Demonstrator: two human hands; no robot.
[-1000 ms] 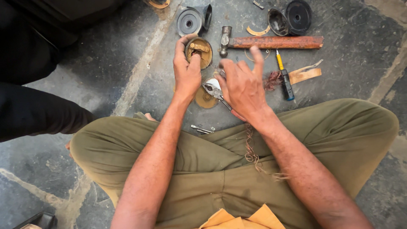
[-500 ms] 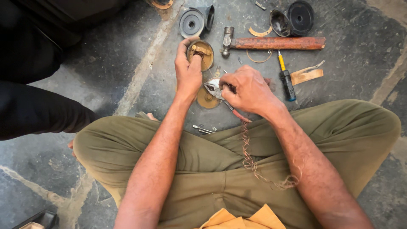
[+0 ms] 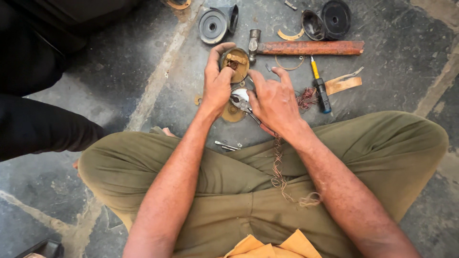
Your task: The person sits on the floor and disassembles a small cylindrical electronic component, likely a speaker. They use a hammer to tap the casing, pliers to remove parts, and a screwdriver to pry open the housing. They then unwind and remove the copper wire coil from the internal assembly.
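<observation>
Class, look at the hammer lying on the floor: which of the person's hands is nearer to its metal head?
Left. The left hand holds a round brass part right beside the hammer head; the right hand grips pliers lower down.

Surface: a grey stone floor (image 3: 143, 62) with pale joints carried everything.
Top edge: a grey metal disc (image 3: 213, 26) and two black round parts (image 3: 327, 20) lay there.
Middle: a hammer (image 3: 306, 48) with a reddish wooden handle lay flat, a thin wire ring (image 3: 289, 63) just below it.
Right: a yellow-and-black screwdriver (image 3: 320, 86) lay beside tan strips (image 3: 345, 83).
Near the leg: small metal bits (image 3: 226, 145).
</observation>
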